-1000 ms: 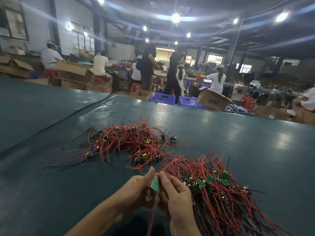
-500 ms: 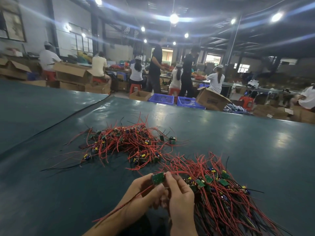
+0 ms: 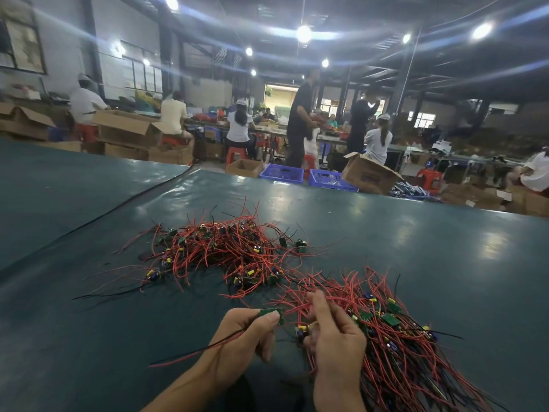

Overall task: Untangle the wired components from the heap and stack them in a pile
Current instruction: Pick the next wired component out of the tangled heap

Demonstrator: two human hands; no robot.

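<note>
Between heap [image 3: 225, 251] and pile [image 3: 395, 337], left hand [image 3: 243, 343] pinches a board [image 3: 271, 316], right hand [image 3: 332, 340] half-curled

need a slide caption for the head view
Left hand pinches a green board trailing wires; right hand reaches into the sorted pile.

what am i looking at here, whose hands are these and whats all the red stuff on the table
There is no machine here. A person wears a camera on the head, so the one picture looks forward and down at their own two bare hands. The left hand pinches a small green circuit board whose red and black wires trail off to the left. The right hand reaches into the sorted pile of the same wired boards beside it. Farther back lies the tangled heap not yet sorted. All rests on a dark green table. Behind, other workers sit among cardboard boxes.
</note>
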